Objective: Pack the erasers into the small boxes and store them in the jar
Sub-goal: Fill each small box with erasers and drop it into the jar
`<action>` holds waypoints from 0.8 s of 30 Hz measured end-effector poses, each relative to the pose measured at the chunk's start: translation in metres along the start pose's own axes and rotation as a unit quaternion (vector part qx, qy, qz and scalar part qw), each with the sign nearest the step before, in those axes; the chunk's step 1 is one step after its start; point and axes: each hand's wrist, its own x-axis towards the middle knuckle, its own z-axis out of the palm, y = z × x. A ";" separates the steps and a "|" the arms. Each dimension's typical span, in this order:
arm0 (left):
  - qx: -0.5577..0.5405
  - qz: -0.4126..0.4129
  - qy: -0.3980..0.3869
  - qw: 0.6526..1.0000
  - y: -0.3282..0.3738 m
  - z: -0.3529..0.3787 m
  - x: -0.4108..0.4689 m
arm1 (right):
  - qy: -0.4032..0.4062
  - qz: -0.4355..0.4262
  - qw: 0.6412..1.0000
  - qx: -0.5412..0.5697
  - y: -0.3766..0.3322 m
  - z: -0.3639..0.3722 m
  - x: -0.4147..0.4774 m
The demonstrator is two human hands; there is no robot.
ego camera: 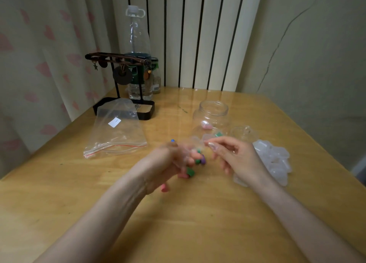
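step: filling a box with erasers, as i judge it.
right hand [237,157]: thumb and forefinger pinch a clear box [207,138] just in front of the jar; the other fingers are loosely curled.
left hand [170,163]: blurred; fingers curled over the erasers, and i cannot tell what they grip.
erasers [191,171]: small green, purple and pink pieces in a loose heap on the table [198,223], under and beside the left hand, between the 2 hands.
doing it well: hold the box steady with its mouth up, feed 1 eraser at a time, and press it fully shut before it goes to the jar; a half-shut box may spill.
jar [211,114]: clear, upright, open; at least 2 boxes inside, 1 showing pink, 1 showing green.
lid [243,133]: off, just right of the jar.
boxes [275,159]: a heap of clear ones beside the right hand; they look unfilled.
bag [116,132]: clear, flat, left of the hands; nothing shows inside.
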 end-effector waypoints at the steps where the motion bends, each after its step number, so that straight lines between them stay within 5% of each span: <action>1: -0.051 0.002 0.039 0.998 0.005 -0.003 0.000 | 0.000 -0.016 0.999 -0.049 0.002 0.003 0.010; 5: -0.257 0.014 0.087 0.962 0.019 -0.026 -0.001 | -0.113 -0.074 0.957 -0.258 0.012 0.024 0.054; 7: -0.263 0.012 0.087 0.961 0.018 -0.033 0.001 | -0.142 -0.052 0.944 -0.293 0.013 0.034 0.068; 13: -0.207 0.035 0.132 0.969 0.013 -0.034 0.007 | -0.065 0.013 0.920 -0.386 0.018 0.026 0.079; 24: -0.209 0.051 0.175 0.961 0.009 -0.036 0.009 | -0.048 0.059 0.949 -0.306 0.027 0.021 0.065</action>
